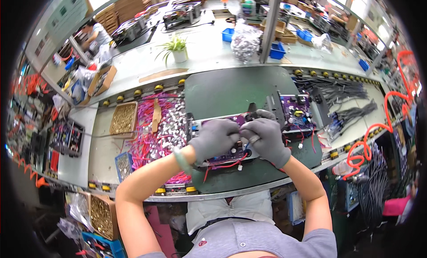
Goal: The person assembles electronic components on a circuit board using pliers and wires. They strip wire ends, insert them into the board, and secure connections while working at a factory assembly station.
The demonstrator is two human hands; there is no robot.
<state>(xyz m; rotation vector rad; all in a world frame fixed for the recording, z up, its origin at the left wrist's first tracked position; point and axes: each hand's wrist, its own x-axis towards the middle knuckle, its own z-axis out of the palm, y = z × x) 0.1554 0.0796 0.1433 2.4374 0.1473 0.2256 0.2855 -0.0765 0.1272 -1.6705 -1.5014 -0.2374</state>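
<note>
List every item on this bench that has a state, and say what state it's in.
left hand: gloved, gripping the purple circuit board
right hand: gloved, pinching at the board's top edge
purple circuit board: flat in its metal tray, red wires loose
second purple board: untouched, to the right
box of brass parts: open, full
potted plant: upright

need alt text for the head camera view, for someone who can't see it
Two grey-gloved hands, left hand and right hand, meet over a purple circuit board with red wires on a dark green mat. A pile of pink and red wires and a tray of brass parts lie to the left.
</note>
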